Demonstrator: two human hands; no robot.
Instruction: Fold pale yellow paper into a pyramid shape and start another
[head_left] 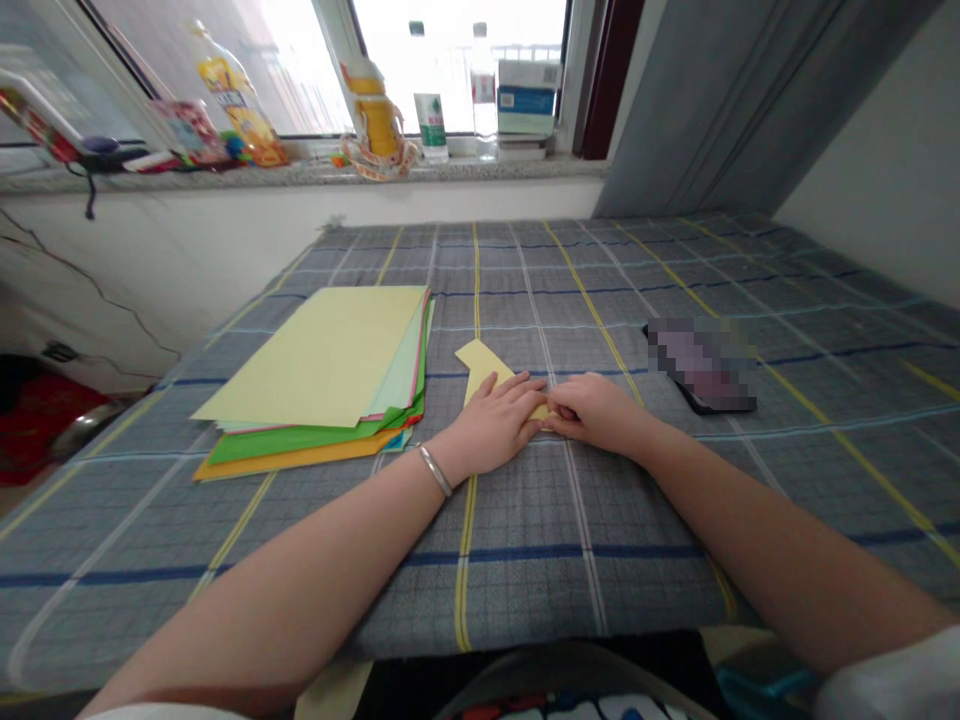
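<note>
Folded yellow paper (480, 362): a pale yellow sheet folded into a pointed, arrow-like shape, lying flat on the plaid bedsheet just right of the paper stack; its wide end points away from the person, and its narrow end runs under both hands.

Left hand (491, 425): resting on the paper, fingers together and stretched out flat, pressing down rather than clamping; a silver bangle (435, 471) circles the wrist.

Right hand (596, 412): at the paper's right end, fingers together and curled downward, tips almost meeting the left fingertips; whether they pinch the paper, I cannot tell.

Paper stack (315, 365): loose coloured sheets lying left of the left hand, near but not touching it; pale yellow on top, with pink, mint, bright green and orange edges showing below.

Blurred object (701, 365): flat and dark-edged, lying on the bedsheet right of the right hand; pixelated, so too obscured to name.

Plaid bedsheet (525, 590): grey with yellow and blue stripes, under everything above.

Windowsill (300, 173): speckled stone beyond the bedsheet, holding 3 bottles (427, 100) and a blue-and-white box (529, 95) among other packages.

Grey curtain (697, 100): hanging to the right of the window.
</note>
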